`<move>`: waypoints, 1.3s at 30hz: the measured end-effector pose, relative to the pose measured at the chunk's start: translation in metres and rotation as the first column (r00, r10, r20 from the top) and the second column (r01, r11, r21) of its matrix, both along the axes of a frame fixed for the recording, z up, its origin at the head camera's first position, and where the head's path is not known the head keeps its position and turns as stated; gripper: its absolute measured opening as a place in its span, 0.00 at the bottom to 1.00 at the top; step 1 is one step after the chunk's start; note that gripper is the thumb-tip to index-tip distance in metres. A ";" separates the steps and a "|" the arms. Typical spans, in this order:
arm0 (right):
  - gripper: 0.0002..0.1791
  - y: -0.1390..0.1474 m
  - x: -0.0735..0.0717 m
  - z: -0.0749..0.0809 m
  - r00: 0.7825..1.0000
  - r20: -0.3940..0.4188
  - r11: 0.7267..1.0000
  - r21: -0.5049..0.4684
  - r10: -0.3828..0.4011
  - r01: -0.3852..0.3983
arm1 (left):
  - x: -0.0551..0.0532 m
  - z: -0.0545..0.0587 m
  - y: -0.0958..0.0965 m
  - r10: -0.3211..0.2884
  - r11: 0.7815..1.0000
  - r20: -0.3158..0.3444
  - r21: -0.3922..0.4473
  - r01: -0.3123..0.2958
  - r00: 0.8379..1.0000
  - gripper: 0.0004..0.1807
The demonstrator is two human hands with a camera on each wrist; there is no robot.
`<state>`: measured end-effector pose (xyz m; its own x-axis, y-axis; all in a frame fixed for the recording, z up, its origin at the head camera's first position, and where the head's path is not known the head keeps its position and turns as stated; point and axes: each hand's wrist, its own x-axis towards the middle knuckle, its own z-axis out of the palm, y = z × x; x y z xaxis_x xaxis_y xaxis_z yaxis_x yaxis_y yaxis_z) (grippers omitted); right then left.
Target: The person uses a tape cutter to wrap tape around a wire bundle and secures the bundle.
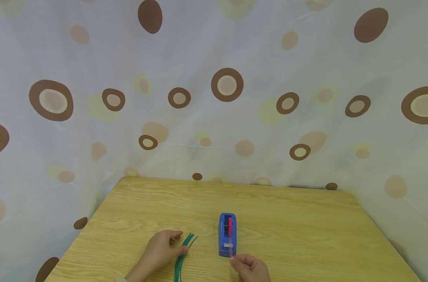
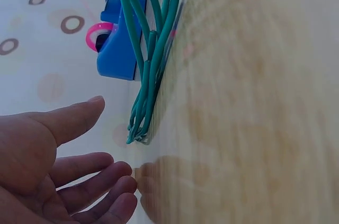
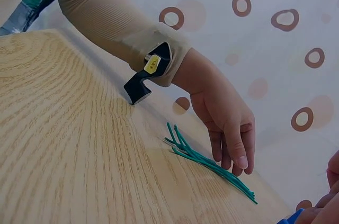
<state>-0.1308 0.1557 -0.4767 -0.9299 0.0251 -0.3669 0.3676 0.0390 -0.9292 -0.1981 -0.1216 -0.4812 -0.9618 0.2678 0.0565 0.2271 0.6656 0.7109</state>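
A bundle of thin green wires [image 1: 179,263] lies on the table, and my left hand [image 1: 161,250] rests beside its left side. In the left wrist view that hand [image 2: 26,150] has its thumb and fingers apart, with nothing between them. To the right of the wires stands a blue tape dispenser [image 1: 222,241] carrying a pink-cored roll [image 1: 230,225]. From its front edge a strip of clear tape [image 1: 231,252] runs toward me, its end pinched by the thumb and fingers of my right hand [image 1: 251,268]. Only part of that hand [image 3: 331,203] enters the right wrist view.
The light wood table [image 1: 298,227] reaches back to a pale curtain [image 1: 199,55] with brown circles, which also hangs along both sides. A black strap mount [image 3: 153,68] sits on the left sleeve.
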 end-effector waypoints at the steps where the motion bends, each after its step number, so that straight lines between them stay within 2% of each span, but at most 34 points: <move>1: 0.17 0.000 0.000 0.000 1.000 0.001 1.000 -0.001 0.000 0.000 | 0.000 0.000 0.000 0.001 1.000 0.001 0.000 -0.001 1.000 0.30; 24: 0.16 0.001 0.001 0.000 1.000 0.018 1.000 -0.009 0.006 -0.006 | -0.003 -0.013 -0.006 -0.038 0.999 -0.018 0.012 0.039 0.999 0.31; 32: 0.17 0.001 0.000 0.000 0.999 0.036 1.000 -0.008 0.001 0.000 | -0.006 -0.018 -0.005 -0.005 1.000 -0.018 -0.001 0.005 1.000 0.32; 39: 0.16 0.002 0.000 0.000 0.999 0.036 1.000 -0.003 -0.006 0.006 | -0.005 -0.020 -0.002 0.050 0.999 0.016 0.001 -0.050 0.999 0.28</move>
<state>-0.1307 0.1576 -0.4765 -0.9160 0.0295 -0.4002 0.4010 0.0341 -0.9154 -0.2035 -0.1238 -0.5007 -0.9748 0.2194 0.0416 0.1824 0.6752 0.7147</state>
